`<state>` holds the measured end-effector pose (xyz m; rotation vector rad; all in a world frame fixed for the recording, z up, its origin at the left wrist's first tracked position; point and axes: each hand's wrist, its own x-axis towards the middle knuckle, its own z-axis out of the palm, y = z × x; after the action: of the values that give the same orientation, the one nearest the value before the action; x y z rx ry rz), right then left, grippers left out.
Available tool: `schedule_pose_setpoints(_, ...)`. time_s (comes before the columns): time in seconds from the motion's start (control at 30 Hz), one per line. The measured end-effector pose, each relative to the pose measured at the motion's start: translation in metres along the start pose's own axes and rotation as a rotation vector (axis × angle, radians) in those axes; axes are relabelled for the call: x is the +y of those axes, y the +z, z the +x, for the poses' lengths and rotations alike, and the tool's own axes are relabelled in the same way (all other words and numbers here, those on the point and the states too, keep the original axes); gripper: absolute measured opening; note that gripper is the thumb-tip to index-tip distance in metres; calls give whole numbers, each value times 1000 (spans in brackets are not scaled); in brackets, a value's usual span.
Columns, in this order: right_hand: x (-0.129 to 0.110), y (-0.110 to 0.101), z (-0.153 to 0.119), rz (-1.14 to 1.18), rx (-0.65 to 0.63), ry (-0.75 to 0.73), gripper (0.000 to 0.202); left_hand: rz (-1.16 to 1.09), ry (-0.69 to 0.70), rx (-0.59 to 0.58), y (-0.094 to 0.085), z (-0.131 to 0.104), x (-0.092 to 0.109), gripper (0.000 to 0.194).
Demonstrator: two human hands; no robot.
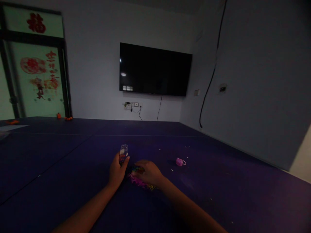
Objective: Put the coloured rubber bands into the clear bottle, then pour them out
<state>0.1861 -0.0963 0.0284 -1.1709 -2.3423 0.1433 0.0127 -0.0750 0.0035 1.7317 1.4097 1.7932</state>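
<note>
My left hand [117, 171] is wrapped round a small clear jar [124, 149], held upright with its open-looking top showing above the fingers. Beside it, my right hand [150, 174] is over a small pile of colourful strands [138, 182], pink, yellow and green. Its fingers are curled round some of the multicoloured pieces at the pile's upper edge. To the right on the dark blue surface lies a pink lid [179, 162] with a loop, touched by neither hand.
Small white scraps [172, 170] are scattered on the blue surface [97, 155] around the lid. Orange items [68, 118] lie at the far left edge. A television [155, 69] hangs on the far wall, and a black cable [206, 94] hangs down the right wall.
</note>
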Motion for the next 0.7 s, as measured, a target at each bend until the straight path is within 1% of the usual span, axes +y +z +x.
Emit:
schedule_pose_setpoints(0.07, 5, -1, -11, -24, 83, 123, 52, -4, -11, 1, 0, 0, 1, 45)
schedule_pose_setpoints(0.2, 16, 13, -33, -43, 175, 499, 56, -3, -10, 2, 0, -1, 3, 45)
schedule_pose_setpoints(0.27, 18, 23, -41, -24, 177, 586, 57, -5, -6, 2, 1, -1, 3, 45)
schedule_pose_setpoints(0.37, 14, 32, -41, 14, 176, 582, 59, -6, -16, -5, 1, -1, 4, 46)
schedule_pose_setpoints(0.53, 6, 36, -18, 85, 173, 515, 63, -1, -8, -13, -1, -1, 5, 46)
schedule_pose_setpoints(0.63, 7, 35, -6, 98, 122, 450, 66, 5, -2, -13, -1, -1, 4, 45)
schedule_pose_setpoints(0.7, 7, 34, -2, 82, 74, 404, 70, 12, -6, -15, -1, -1, 3, 44)
